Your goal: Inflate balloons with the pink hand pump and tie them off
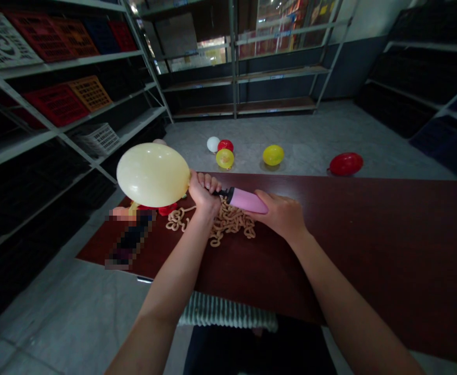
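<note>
Far left, metal shelves stacked with a red plastic crate. On the left end of the dark red counter, a blurred object, too obscured to name, beside a crumpled red balloon. Next, a big pale yellow balloon, fully round, its neck held tight in the closed left hand against the black nozzle of a pink hand pump. Right hand curled around the pump's far end. Under the hands, a tangled heap of tan uninflated balloons. Beyond the counter, on the floor, a white balloon, a red balloon, a yellow balloon, another yellow balloon, and a red balloon farthest right.
</note>
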Demonstrator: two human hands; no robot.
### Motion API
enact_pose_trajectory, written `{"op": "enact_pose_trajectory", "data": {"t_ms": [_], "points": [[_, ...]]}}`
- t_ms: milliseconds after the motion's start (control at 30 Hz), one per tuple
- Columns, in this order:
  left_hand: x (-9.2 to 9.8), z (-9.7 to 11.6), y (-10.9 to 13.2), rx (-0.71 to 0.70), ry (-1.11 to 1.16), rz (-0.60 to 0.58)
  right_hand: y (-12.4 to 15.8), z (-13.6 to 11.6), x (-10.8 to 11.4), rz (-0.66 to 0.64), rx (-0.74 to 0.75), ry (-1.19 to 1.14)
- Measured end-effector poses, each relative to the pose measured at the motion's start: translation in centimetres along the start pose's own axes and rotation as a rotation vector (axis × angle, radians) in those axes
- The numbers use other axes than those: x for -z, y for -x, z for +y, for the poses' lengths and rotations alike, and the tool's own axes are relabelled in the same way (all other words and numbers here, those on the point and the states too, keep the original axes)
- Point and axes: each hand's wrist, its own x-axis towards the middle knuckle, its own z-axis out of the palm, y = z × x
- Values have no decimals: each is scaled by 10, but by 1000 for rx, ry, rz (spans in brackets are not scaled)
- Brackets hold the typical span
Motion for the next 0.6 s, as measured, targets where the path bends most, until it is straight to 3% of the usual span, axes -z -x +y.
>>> {"op": "enact_pose_trajectory", "data": {"t_ms": [367,600], "points": [[12,30,-24,-76,120,71,2,28,0,10,0,122],[18,50,-27,-137,152,94,4,42,4,108,9,235]]}}
